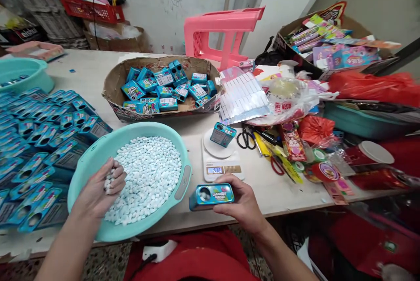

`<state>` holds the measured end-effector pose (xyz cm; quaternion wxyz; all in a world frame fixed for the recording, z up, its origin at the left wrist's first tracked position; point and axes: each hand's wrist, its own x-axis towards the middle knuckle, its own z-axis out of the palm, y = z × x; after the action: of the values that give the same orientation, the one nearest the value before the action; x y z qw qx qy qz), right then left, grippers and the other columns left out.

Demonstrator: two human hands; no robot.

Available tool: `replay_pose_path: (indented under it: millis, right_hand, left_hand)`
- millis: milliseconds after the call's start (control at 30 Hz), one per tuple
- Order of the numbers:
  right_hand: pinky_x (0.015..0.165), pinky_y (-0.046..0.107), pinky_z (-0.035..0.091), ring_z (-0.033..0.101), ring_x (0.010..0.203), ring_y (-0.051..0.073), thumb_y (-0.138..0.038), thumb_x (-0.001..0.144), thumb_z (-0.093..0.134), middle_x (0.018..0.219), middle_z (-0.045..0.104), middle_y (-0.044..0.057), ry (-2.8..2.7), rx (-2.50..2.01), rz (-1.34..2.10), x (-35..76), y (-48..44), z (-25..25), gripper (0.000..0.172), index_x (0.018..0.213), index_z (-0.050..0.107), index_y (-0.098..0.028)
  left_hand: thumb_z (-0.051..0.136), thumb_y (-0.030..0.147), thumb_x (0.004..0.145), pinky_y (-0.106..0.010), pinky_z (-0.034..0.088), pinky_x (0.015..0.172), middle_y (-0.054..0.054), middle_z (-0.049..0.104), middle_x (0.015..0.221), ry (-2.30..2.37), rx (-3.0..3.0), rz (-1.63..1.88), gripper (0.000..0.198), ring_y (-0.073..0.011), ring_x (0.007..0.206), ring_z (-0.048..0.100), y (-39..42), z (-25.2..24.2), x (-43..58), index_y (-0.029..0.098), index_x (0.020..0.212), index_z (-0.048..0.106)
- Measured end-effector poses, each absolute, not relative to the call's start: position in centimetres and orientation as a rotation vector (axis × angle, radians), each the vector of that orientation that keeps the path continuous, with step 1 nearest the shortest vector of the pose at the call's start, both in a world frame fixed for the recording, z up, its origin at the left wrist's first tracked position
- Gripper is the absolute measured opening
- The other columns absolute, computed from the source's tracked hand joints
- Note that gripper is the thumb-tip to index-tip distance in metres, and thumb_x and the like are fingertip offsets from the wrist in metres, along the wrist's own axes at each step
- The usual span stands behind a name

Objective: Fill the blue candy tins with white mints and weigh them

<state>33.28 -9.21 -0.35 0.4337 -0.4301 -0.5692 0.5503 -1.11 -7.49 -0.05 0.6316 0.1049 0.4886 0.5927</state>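
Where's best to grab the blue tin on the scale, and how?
Coming from the right, I'd pinch the blue tin by its right end, across the long sides: it's boxy, raised on the scale, and the dark opening in its top seems to sit toward the left.

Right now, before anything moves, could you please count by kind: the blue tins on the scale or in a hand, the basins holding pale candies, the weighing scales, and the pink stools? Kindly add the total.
Blue tins on the scale or in a hand: 2
Basins holding pale candies: 1
Weighing scales: 1
Pink stools: 1
Total: 5
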Motion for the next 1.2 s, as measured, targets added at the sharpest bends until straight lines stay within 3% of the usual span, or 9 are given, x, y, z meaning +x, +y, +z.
replay_pose_path:
  millis: [133,300,500,600,700,800,867,1033,1200]
  right_hand:
    - [0.073,0.029,0.049,0.06,0.083,0.019,-0.027,0.059,0.083,0.088,0.062,0.002,-1.524,-1.245,1.285,35.6,-10.0,-3.6,0.035,0.089,0.065,-0.021]
    - [0.077,0.034,0.053,0.064,0.086,0.023,-0.032,0.059,0.083,0.092,0.064,0.003,-1.41,-1.284,1.292,35.4,-10.4,-6.6,0.038,0.091,0.065,-0.022]
    - [0.099,0.045,0.043,0.056,0.112,0.027,-0.039,0.061,0.081,0.112,0.061,0.008,-1.543,-1.121,1.149,36.5,-7.2,-6.5,0.047,0.102,0.064,-0.023]
    - [0.096,0.044,0.045,0.053,0.113,0.024,-0.039,0.07,0.072,0.12,0.055,0.01,-1.349,-1.31,0.796,37.0,-2.5,-5.6,0.051,0.115,0.055,-0.023]
    - [0.095,0.044,0.045,0.05,0.117,0.026,-0.04,0.061,0.077,0.129,0.05,0.013,-1.281,-1.437,0.675,36.6,2.6,-5.3,0.072,0.124,0.048,-0.02]
    - [0.086,0.042,0.049,0.061,0.099,0.026,-0.042,0.06,0.076,0.107,0.064,0.012,-1.307,-1.417,0.918,35.6,5.6,-5.3,0.06,0.109,0.057,-0.014]
    - [0.08,0.04,0.051,0.064,0.086,0.024,-0.043,0.061,0.075,0.093,0.069,0.01,-1.301,-1.373,0.999,35.0,6.1,-5.0,0.049,0.097,0.06,-0.013]
    - [0.077,0.037,0.051,0.064,0.081,0.021,-0.039,0.065,0.075,0.09,0.069,0.006,-1.4,-1.199,0.946,32.1,4.0,-1.3,0.041,0.096,0.062,-0.017]
    - [0.073,0.032,0.049,0.06,0.076,0.018,-0.036,0.07,0.073,0.081,0.066,0.001,-1.865,-1.02,1.057,26.3,0.7,2.7,0.026,0.088,0.065,-0.019]
  left_hand:
    - [0.058,0.023,0.083,-0.013,0.026,0.03,0.004,0.039,0.056,1.231,0.39,1.317,0.016,-0.0041,0.038,0.034,-7.7,-0.3,0.2,0.016,0.071,0.051]
    - [0.073,0.031,0.069,-0.014,0.024,0.033,0.003,0.047,0.065,1.419,0.523,1.261,0.026,-0.0035,0.042,0.034,-7.1,0.6,1.1,0.017,0.074,0.052]
    - [0.066,0.045,0.071,-0.017,0.021,0.038,0.004,0.039,0.055,1.649,0.906,1.14,0.029,-0.0074,0.044,0.03,-7.1,0.5,1.1,0.018,0.073,0.057]
    - [0.059,0.047,0.076,-0.021,0.032,0.047,0.001,0.048,0.059,1.707,1.277,0.886,0.027,-0.0127,0.052,0.04,-7.5,-0.6,1.5,0.021,0.073,0.059]
    - [0.05,0.044,0.081,-0.025,0.037,0.06,-0.002,0.063,0.074,1.836,1.616,0.638,0.023,-0.0197,0.069,0.054,-7.8,-1.4,1.7,0.025,0.079,0.064]
    - [0.045,0.041,0.084,-0.028,0.038,0.069,-0.004,0.068,0.091,1.998,1.772,0.577,0.025,-0.0251,0.088,0.058,-8.1,-1.9,1.1,0.027,0.089,0.065]
    - [0.042,0.042,0.085,-0.028,0.037,0.067,-0.003,0.067,0.084,2.083,1.692,0.595,0.025,-0.0241,0.082,0.058,-8.4,-2.1,0.2,0.026,0.09,0.061]
    - [0.045,0.043,0.084,-0.026,0.036,0.061,0.001,0.057,0.068,2.018,1.541,0.787,0.023,-0.0184,0.064,0.054,-8.6,0.5,-0.5,0.023,0.075,0.052]
    - [0.046,0.039,0.088,-0.028,0.041,0.067,-0.001,0.064,0.077,1.945,1.722,1.144,0.022,-0.0175,0.071,0.057,-7.1,5.8,3.3,0.023,0.084,0.059]
